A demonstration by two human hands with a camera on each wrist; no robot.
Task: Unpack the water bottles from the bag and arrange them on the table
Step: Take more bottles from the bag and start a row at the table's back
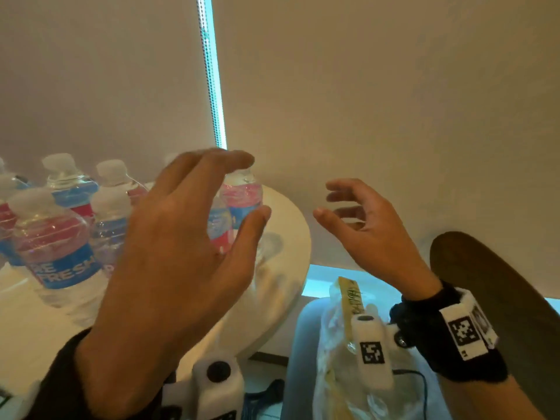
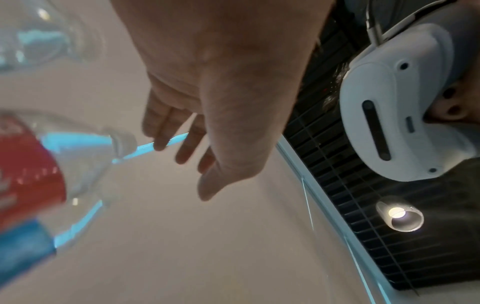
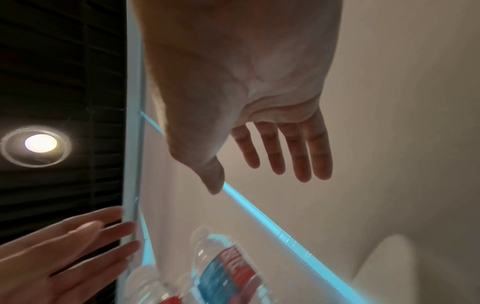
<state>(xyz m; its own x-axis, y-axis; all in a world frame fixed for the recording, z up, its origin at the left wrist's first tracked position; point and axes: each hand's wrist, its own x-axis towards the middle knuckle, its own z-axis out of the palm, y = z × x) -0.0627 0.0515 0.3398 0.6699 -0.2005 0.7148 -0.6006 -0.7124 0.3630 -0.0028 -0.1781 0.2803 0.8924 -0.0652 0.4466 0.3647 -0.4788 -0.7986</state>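
Several clear water bottles with red and blue labels stand in a group on the round white table [image 1: 291, 237]; the nearest bottle [image 1: 57, 237] is at the front left and the rightmost bottle [image 1: 242, 192] stands near the table's right edge. My left hand [image 1: 253, 186] hovers in front of that rightmost bottle with spread, relaxed fingers and grips nothing. My right hand [image 1: 325, 200] is raised beside the table, with loosely curved fingers and nothing in it. The clear plastic bag [image 1: 339, 344] with a yellow strip lies below my right wrist. The wrist views show the empty left hand [image 2: 182, 148] and right hand [image 3: 249, 181] and a bottle [image 3: 226, 267].
The bag rests on a pale blue seat [image 1: 303, 344]. A dark wooden chair back [image 1: 485, 298] rises at the right. A beige window blind with a bead cord [image 1: 212, 86] hangs right behind the table. The table's right edge lies between my hands.
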